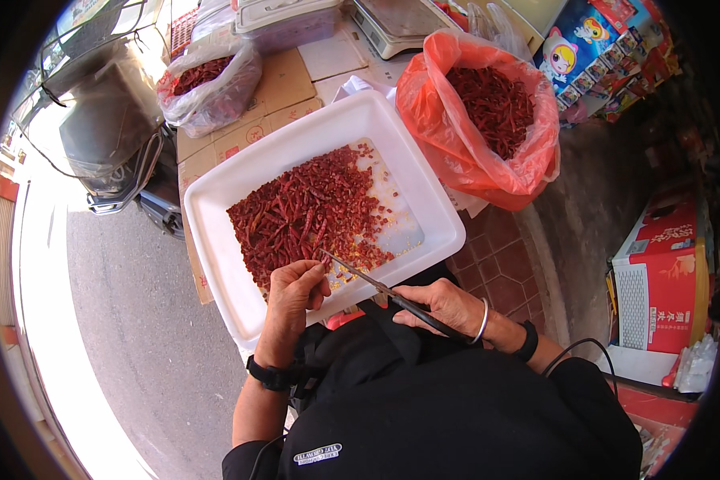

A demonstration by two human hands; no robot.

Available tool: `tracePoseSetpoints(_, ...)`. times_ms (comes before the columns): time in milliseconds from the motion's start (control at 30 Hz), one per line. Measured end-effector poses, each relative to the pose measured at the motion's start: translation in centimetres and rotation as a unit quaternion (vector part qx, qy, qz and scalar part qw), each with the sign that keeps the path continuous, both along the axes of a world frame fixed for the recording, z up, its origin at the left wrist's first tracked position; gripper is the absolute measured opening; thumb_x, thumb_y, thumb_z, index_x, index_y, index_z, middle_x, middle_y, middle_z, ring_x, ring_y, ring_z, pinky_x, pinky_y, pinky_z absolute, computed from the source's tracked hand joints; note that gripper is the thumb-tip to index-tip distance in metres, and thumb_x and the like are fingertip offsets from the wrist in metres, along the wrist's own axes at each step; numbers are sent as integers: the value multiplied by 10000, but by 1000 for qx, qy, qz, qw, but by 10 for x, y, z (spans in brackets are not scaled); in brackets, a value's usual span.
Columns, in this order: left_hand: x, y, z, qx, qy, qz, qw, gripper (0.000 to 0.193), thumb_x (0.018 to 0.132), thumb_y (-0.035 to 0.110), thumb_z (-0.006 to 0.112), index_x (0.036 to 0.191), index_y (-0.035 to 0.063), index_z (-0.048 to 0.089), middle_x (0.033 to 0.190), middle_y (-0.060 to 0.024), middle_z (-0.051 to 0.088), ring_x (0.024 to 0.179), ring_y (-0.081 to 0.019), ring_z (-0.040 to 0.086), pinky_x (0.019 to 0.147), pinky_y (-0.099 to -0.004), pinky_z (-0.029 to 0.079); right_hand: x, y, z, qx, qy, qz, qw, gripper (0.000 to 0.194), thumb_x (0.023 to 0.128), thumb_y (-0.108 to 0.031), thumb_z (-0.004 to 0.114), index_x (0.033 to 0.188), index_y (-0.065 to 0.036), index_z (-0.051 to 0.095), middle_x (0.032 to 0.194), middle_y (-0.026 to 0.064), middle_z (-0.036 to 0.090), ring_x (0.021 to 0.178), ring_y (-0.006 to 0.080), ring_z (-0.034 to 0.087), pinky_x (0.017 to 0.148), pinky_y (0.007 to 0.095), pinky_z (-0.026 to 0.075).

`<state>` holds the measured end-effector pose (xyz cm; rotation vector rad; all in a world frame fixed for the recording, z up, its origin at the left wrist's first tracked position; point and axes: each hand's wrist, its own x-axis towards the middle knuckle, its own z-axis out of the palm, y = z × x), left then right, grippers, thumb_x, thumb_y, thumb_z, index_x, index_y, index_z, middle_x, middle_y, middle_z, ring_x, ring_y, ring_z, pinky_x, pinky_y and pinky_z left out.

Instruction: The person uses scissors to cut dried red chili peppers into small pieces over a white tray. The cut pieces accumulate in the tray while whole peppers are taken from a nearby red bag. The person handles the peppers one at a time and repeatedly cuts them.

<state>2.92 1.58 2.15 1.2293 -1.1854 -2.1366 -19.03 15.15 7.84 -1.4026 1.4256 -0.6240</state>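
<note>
A white plastic tray [438, 234] lies before me, tilted in view, with dried red chillies [285, 231] heaped at its left and middle. Cut chilli pieces [342, 174] and pale yellow seeds are scattered toward its right side. Over the tray's near edge, my left hand [297, 285] pinches a dried chilli [326, 259] between thumb and fingers. My right hand [438, 303] grips black-handled scissors [375, 285], whose blades reach up and left to the pinched chilli. Whether the blades touch it is too small to tell.
An orange-red plastic bag [432, 129] of dried chillies stands right of the tray. At the back left is a clear bag [228, 99] with more chillies. A weighing scale [390, 30] and lidded plastic box [294, 27] sit behind. A scooter [114, 138] stands left; a red carton [660, 288] right.
</note>
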Motion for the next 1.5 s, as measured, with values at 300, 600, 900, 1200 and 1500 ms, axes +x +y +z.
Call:
tracePoseSetpoints(300, -1, 0, -2, -10, 1, 74, 997, 191, 915, 171, 558, 860, 9, 643, 623, -29, 596, 457, -53, 442, 430, -193, 308, -5, 3, -3, 28, -29, -47, 998, 473, 849, -417, 699, 1127, -46, 606, 605, 61, 500, 586, 90, 468, 578, 291, 443)
tracePoseSetpoints(600, -1, 2, -4, 0, 19, 88, 996, 181, 924, 172, 574, 918, 1, 633, 626, -41, 603, 444, -56, 449, 414, -183, 319, 0, 6, -8, -52, 28, 2, 998, 778, 757, -667, 642, 1214, -47, 532, 755, 161, 607, 704, 355, 627, 659, 409, 481)
tracePoseSetpoints(900, -3, 3, -5, -13, 16, 36, 999, 165, 910, 168, 592, 847, 19, 624, 601, -27, 591, 428, -49, 446, 398, -176, 311, -1, 0, -2, 13, 30, 29, 999, 706, 785, -604, 657, 1190, -40, 536, 739, 205, 587, 704, 405, 601, 651, 421, 474)
tracePoseSetpoints(1200, -4, 4, -2, -16, -7, 18, 1000, 183, 914, 161, 569, 871, 1, 646, 613, -25, 602, 428, -39, 425, 412, -183, 284, -4, -2, -4, 37, 49, 19, 998, 444, 843, -388, 681, 1105, -37, 608, 652, 178, 540, 572, 294, 557, 574, 356, 440)
tracePoseSetpoints(1500, -3, 1, -7, 1, 9, 98, 995, 193, 925, 167, 554, 930, -8, 635, 648, -46, 621, 458, -51, 454, 429, -183, 326, -10, 0, -6, 26, 1, -10, 1000, 510, 848, -479, 673, 1081, -30, 602, 631, 89, 544, 601, 113, 513, 590, 326, 450)
